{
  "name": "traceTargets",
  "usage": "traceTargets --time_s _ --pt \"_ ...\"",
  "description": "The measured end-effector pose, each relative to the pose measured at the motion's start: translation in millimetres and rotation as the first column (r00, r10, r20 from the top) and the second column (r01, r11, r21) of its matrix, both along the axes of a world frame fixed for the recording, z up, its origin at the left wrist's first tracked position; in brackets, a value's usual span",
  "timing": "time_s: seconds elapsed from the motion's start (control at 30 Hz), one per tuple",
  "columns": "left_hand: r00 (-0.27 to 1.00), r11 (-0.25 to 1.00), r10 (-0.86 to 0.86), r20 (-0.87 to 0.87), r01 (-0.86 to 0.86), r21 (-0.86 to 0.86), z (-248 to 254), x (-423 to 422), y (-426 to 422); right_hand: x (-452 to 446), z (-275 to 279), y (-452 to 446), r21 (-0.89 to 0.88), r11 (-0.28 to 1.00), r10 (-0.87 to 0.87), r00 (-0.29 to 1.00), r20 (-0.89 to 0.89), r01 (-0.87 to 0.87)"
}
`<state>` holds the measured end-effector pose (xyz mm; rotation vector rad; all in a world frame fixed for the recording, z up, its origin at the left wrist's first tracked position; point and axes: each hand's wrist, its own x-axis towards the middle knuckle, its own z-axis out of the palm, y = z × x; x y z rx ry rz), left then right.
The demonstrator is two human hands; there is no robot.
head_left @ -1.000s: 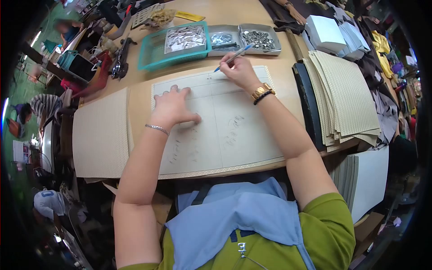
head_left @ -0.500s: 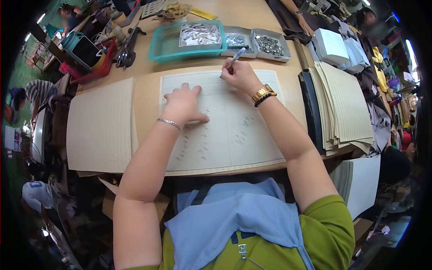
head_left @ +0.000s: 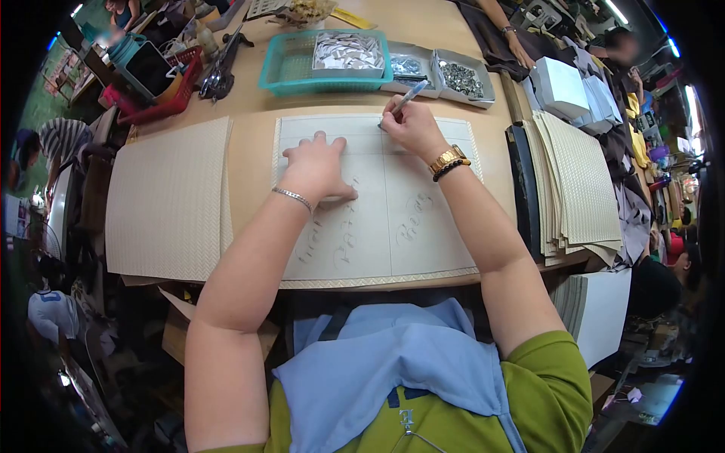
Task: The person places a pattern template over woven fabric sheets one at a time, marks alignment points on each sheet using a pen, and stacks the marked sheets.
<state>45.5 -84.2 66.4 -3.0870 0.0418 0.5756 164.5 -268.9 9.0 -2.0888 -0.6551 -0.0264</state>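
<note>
A pale card template (head_left: 355,241) with handwriting and ruled lines lies on a woven-textured sheet (head_left: 473,162), whose border shows around it. My left hand (head_left: 317,167) presses on the card with fingers and thumb spread, holding nothing. Near the card's far edge, my right hand (head_left: 417,132) grips a light blue and white pen (head_left: 413,92). The pen leans to the right, its tip down at the card close to the upper end of a lengthwise line. Whether it touches the surface is too small to tell.
Woven-textured sheets lie in a stack at left (head_left: 170,200) and in another stack at right (head_left: 578,177). Behind the card stand a teal basket (head_left: 291,68) with white pieces and a box of metal parts (head_left: 483,103). Another person's hand (head_left: 519,51) rests at the far right.
The whole view has shifted slightly, so the table things appear a little to the right. Both hands keep nearly the same places on the card, and the pen stays in my right hand.
</note>
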Motion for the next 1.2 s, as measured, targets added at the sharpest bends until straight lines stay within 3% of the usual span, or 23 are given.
traceTargets --time_s 0.13,0.53,1.2 --pt "1.000 1.000 0.000 0.010 0.000 -0.002 -0.8 -0.6 0.1 0.0 -0.3 -4.4 0.120 0.987 -0.109 0.994 0.022 0.106" --pt "1.000 1.000 0.002 0.030 -0.001 -0.013 -5.4 0.1 0.9 -0.6 -4.2 -4.8 0.018 0.999 -0.039 0.999 0.007 0.039" --pt "0.999 1.000 -0.007 0.036 0.007 -0.026 -3.0 0.0 1.3 4.0 -12.3 -5.5 0.105 0.991 -0.081 0.997 -0.005 0.081"
